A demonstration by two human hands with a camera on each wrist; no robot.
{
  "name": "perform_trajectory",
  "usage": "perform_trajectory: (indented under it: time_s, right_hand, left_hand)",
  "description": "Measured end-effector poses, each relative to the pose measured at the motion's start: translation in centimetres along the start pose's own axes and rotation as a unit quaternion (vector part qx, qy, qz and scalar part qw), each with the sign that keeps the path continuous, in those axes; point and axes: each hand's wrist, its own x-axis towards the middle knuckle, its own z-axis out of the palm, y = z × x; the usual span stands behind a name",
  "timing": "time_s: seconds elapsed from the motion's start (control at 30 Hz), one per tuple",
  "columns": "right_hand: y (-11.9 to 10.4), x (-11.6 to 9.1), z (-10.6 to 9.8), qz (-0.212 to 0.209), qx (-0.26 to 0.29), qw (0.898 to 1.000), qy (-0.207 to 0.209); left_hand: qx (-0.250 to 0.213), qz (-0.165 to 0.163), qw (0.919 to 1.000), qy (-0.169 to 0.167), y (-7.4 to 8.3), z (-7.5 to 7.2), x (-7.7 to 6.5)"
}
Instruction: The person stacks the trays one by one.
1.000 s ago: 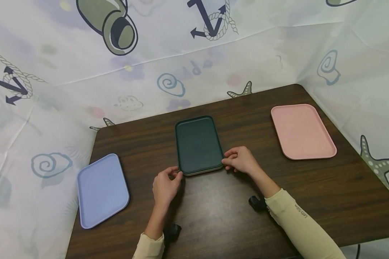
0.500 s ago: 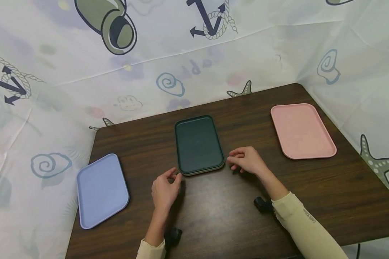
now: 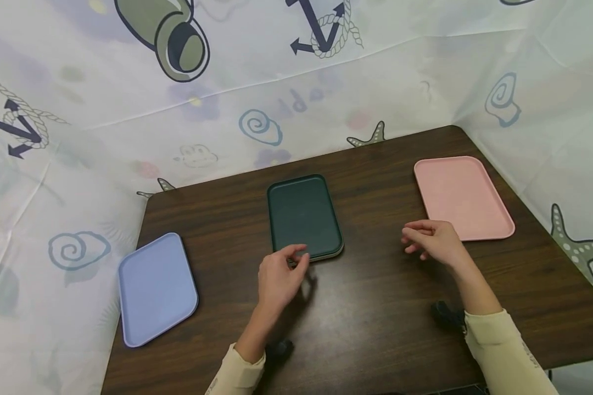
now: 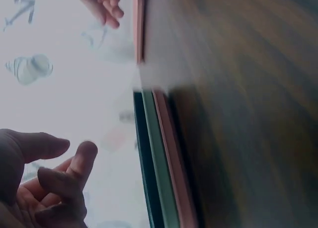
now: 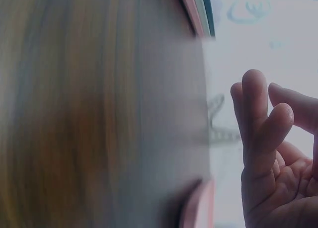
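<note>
tray stack point(image 3: 303, 216), ctr of frame, dk green on top: prob. light, stiff, bit slick; best gripped at both long rims. l hand point(image 3: 279, 275) over its near edge, r hand point(image 3: 438, 241) by pink tray point(image 3: 466, 192), right of frame; both loose-fingered, holding nothing. blue tray point(image 3: 158, 289) lower left; room on table point(image 3: 370, 307) btwn stack & either tray, far edge close behind stack.

Holds left hand point(image 3: 278, 277) raised, with fingers loosely bent and thumb near them; hovers right hand point(image 3: 437, 241) well apart, to its right, similarly relaxed.
</note>
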Motion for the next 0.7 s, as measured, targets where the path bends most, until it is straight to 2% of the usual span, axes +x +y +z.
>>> perform_trajectory:
  time_s: [0.1, 0.23, 0.33, 0.43, 0.57, 0.7]
  right_hand:
    - [0.8, -0.8, -2.4, 0.006, -0.004, 0.999, 0.033]
    - [2.2, -1.5, -5.3, 0.011, -0.006, 0.997, 0.079]
    - [3.1, -2.2, -7.4, 0.027, 0.006, 0.993, 0.112]
    - [3.8, -2.8, -9.2, 0.050, 0.025, 0.988, 0.144]
    - [4.1, -3.3, -11.0, 0.078, 0.035, 0.980, 0.181]
    - [4.5, -3.5, -12.2, 0.104, 0.049, 0.970, 0.214]
  left_hand:
    - [-0.016, 0.031, 0.9980, -0.052, 1.6, 1.1, 1.0]
    - [-0.029, 0.059, 0.9894, -0.129, 3.6, 3.0, 2.1]
    - [-0.023, 0.073, 0.9761, -0.203, 5.1, 4.8, 2.9]
    - [-0.020, 0.081, 0.9568, -0.279, 6.5, 7.0, 3.6]
    - [-0.049, 0.061, 0.9352, -0.345, 8.3, 10.2, 4.2]
    - [-0.094, 0.018, 0.9236, -0.371, 9.6, 13.2, 4.6]
